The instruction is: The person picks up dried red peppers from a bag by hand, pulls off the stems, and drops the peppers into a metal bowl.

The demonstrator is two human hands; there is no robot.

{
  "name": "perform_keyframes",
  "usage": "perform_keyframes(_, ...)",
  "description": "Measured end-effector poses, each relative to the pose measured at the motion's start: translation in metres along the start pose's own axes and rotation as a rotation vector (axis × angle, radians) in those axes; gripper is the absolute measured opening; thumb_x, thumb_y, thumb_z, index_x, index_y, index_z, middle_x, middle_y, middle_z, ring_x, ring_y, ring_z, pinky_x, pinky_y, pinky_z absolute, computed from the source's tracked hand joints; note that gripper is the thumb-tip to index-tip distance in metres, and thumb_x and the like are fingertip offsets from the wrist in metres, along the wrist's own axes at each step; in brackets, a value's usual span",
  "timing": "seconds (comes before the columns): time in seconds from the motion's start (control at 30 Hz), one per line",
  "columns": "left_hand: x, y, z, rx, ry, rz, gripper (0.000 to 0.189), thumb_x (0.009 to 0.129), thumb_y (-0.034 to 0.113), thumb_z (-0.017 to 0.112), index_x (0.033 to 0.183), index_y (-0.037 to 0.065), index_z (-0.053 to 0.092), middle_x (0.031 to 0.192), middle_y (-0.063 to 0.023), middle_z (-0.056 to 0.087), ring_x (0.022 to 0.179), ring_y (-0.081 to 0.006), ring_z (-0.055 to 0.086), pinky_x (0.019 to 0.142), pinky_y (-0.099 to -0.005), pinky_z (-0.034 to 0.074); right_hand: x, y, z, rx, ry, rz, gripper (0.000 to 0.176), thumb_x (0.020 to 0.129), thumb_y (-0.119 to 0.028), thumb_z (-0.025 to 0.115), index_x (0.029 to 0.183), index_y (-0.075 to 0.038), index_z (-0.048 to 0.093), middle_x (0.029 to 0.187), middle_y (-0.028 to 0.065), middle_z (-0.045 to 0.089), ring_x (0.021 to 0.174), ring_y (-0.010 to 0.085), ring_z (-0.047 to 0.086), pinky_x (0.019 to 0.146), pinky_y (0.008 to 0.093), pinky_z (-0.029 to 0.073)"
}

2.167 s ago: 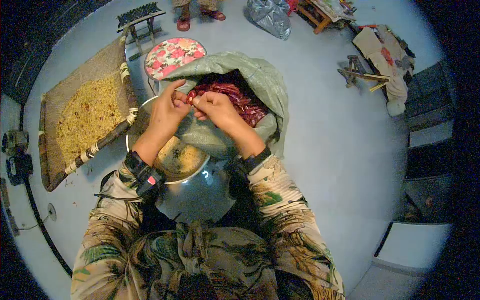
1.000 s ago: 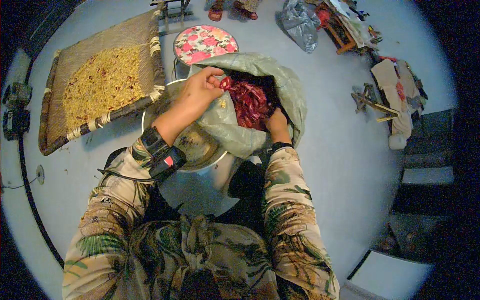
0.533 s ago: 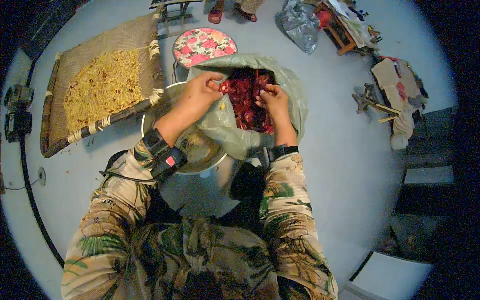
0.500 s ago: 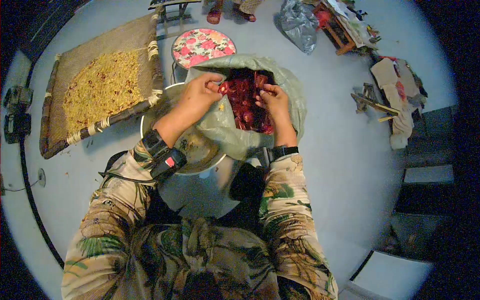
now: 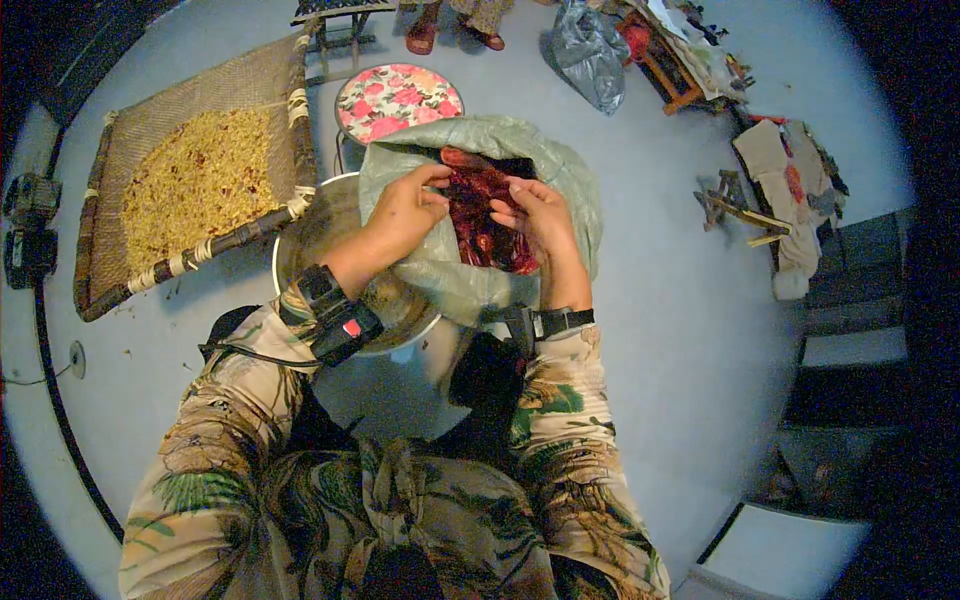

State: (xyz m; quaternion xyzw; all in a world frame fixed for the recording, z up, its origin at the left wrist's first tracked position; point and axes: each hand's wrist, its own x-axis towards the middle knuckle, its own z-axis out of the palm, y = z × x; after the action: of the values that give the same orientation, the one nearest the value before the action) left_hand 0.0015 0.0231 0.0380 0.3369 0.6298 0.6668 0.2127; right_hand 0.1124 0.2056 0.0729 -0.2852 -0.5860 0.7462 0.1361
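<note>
The left hand [image 5: 405, 210], in the upper middle of the frame, has its grip pressed together: thumb and fingertips pinch 1 pod at the edge of a heap of dried red chilies [image 5: 480, 225]. The right hand [image 5: 535, 215], just beside it, curls its fingers over the same heap. At this size I cannot tell whether that grip is pinching a pod or only resting on the pile. The chilies lie in the open mouth of a grey-green woven sack [image 5: 440, 280], and the left palm rests against its folded rim.

A metal bowl [image 5: 300, 240] sits left of the sack, touching it, partly hidden under the left forearm. In the upper left of the frame, a woven tray [image 5: 210, 90] holds a wide spread of yellowish seeds [image 5: 190, 185] flecked with red. Above the sack is a round floral-topped stool [image 5: 397, 100]. Another person's feet [image 5: 450, 25] show at the top edge.

Judging by the covered tray and the well-filled sack, a fair share is done and plenty of pods are left.
</note>
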Motion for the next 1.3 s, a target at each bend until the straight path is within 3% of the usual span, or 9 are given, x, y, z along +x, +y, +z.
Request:
perform_keyframes(0.3,0.003,0.004,-0.010,0.008,0.021,-0.094,0.045,0.077,0.005,0.066,0.119,-0.001,0.051,0.104,-0.0138,0.061,0.083,-0.0147,0.061,0.073,-0.0276,0.050,-0.010,-0.009,0.013,-0.058,-0.040,-0.069,0.019,0.086,-0.009,0.059,0.102,0.002,0.059,0.094,0.0096,0.063,0.079,0.0201,0.064,0.071,0.0307,0.056)
perform_keyframes(0.5,0.007,0.011,-0.010,-0.295,0.028,-0.186,0.047,0.078,0.009,0.068,0.121,0.000,0.049,0.105,-0.0118,0.061,0.091,-0.0150,0.059,0.078,-0.0273,0.048,-0.016,-0.014,0.019,-0.130,-0.109,-0.142,0.017,0.081,-0.006,0.064,0.097,-0.002,0.063,0.087,0.0060,0.064,0.077,0.0155,0.063,0.073,0.0281,0.052)
perform_keyframes(0.6,0.006,0.021,-0.013,-0.357,-0.005,-0.130,0.050,0.079,0.013,0.068,0.123,0.001,0.048,0.107,-0.0110,0.061,0.092,-0.0150,0.059,0.079,-0.0266,0.048,-0.021,-0.017,0.026,-0.139,-0.155,-0.165,0.015,0.080,-0.005,0.065,0.095,-0.003,0.064,0.086,0.0046,0.065,0.078,0.0134,0.062,0.073,0.0271,0.050)
perform_keyframes(0.7,0.008,0.032,-0.018,-0.530,0.014,-0.250,0.047,0.080,0.015,0.068,0.120,0.001,0.050,0.106,-0.0099,0.061,0.093,-0.0143,0.059,0.076,-0.0266,0.048,-0.023,-0.017,0.028,-0.234,-0.189,-0.222,0.014,0.080,-0.005,0.065,0.094,-0.003,0.064,0.086,0.0038,0.065,0.080,0.0119,0.061,0.075,0.0260,0.049)
perform_keyframes(0.83,0.007,0.034,-0.017,-0.319,-0.045,-0.268,0.042,0.083,0.018,0.066,0.118,0.000,0.051,0.104,-0.0080,0.062,0.090,-0.0160,0.060,0.072,-0.0290,0.052,-0.023,-0.015,0.031,-0.311,-0.248,-0.267,0.013,0.081,-0.006,0.065,0.093,-0.002,0.063,0.088,0.0028,0.065,0.082,0.0101,0.059,0.076,0.0242,0.047)
perform_keyframes(0.9,0.005,0.022,-0.013,-0.314,-0.072,-0.178,0.037,0.084,0.016,0.065,0.115,0.000,0.053,0.101,-0.0077,0.063,0.085,-0.0152,0.061,0.070,-0.0276,0.052,-0.025,-0.016,0.034,-0.295,-0.253,-0.267,0.017,0.082,-0.006,0.064,0.097,-0.001,0.061,0.090,0.0047,0.065,0.084,0.0119,0.060,0.077,0.0254,0.049)
perform_keyframes(1.1,0.011,0.004,-0.017,-0.340,-0.031,-0.198,0.033,0.086,0.012,0.063,0.115,0.000,0.053,0.095,-0.0064,0.064,0.079,-0.0134,0.062,0.065,-0.0234,0.052,-0.017,-0.014,0.029,0.045,-0.139,-0.144,0.029,0.085,-0.004,0.057,0.112,0.004,0.049,0.104,0.0154,0.060,0.091,0.0229,0.062,0.081,0.0331,0.053)
perform_keyframes(1.2,0.011,0.001,-0.020,-0.305,-0.021,-0.241,0.034,0.085,0.012,0.063,0.116,0.000,0.053,0.100,-0.0080,0.064,0.086,-0.0151,0.061,0.074,-0.0258,0.051,-0.015,-0.017,0.025,0.177,-0.107,-0.147,0.029,0.086,-0.003,0.052,0.113,0.006,0.046,0.110,0.0191,0.057,0.093,0.0286,0.062,0.084,0.0371,0.054)
perform_keyframes(1.3,0.010,-0.002,-0.010,-0.268,-0.038,-0.085,0.037,0.086,0.013,0.063,0.119,-0.001,0.051,0.110,-0.0113,0.061,0.098,-0.0175,0.058,0.087,-0.0294,0.048,-0.019,-0.026,0.026,0.283,-0.124,-0.137,0.029,0.086,-0.004,0.050,0.113,0.006,0.046,0.109,0.0202,0.057,0.095,0.0311,0.062,0.083,0.0397,0.054)
